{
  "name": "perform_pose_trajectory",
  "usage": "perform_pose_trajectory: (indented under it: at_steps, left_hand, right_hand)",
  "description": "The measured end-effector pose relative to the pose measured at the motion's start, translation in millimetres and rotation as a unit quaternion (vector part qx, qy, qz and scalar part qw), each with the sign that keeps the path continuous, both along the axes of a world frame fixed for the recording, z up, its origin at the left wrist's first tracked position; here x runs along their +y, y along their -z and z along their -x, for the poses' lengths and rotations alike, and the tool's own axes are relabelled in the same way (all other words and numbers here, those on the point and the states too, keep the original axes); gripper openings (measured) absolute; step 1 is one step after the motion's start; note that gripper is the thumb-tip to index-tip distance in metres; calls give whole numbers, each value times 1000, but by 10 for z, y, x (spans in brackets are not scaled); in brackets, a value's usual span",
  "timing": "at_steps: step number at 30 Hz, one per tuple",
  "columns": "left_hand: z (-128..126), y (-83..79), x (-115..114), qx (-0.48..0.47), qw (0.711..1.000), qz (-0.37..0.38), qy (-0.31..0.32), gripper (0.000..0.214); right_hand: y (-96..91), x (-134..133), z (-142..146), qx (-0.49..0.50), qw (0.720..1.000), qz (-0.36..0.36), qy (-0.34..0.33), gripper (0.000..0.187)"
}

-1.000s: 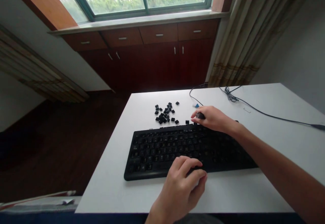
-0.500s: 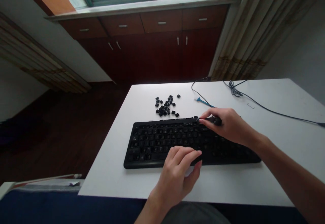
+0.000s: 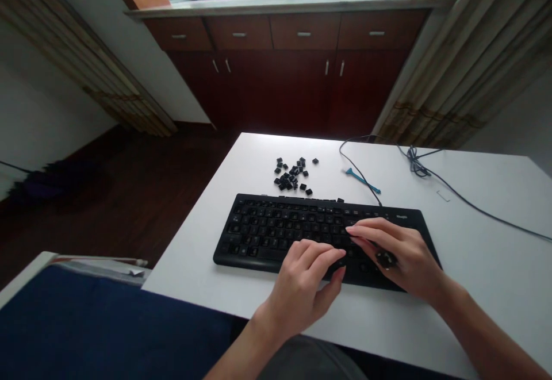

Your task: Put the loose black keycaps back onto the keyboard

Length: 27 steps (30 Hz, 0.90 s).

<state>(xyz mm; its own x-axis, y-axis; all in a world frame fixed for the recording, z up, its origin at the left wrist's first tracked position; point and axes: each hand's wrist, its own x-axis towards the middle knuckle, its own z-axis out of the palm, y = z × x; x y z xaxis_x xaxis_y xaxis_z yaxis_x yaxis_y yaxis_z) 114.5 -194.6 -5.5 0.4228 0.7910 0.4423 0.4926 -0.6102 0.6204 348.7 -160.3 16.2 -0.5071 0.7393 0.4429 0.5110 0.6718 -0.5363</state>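
Matte black plastic keyboard [image 3: 267,230] lying directly under our fingers. Our right hand [image 3: 401,253] is moving from the keyboard's top edge to its lower right keys, fingers together, clamping a small dark object [image 3: 385,259] against the hand. Our left hand [image 3: 297,288] is resting on the lower keys, fingers together and curled. Ahead of the fingertips, small black square keycaps [image 3: 291,176] are lying scattered on the white table [image 3: 495,276]; a slim blue plastic tool [image 3: 362,180] and a thin black cable [image 3: 414,164] are lying beyond the right fingers.
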Motion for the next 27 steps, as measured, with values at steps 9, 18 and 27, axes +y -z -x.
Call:
perform_pose_trajectory:
  at_steps: [9,18,27]
  left_hand:
    - [3,42,6,-25,999,-15,25,38]
    - [21,29,-12,-29,998,-39,29,38]
    - [68,8,-30,-16,999,-39,-7,38]
  right_hand:
    - [40,-91,117,55,996,-65,-22,43]
    - [-8,-101,146,56,995,-80,-19,45]
    - [33,-132,136,64,994,-88,-17,46]
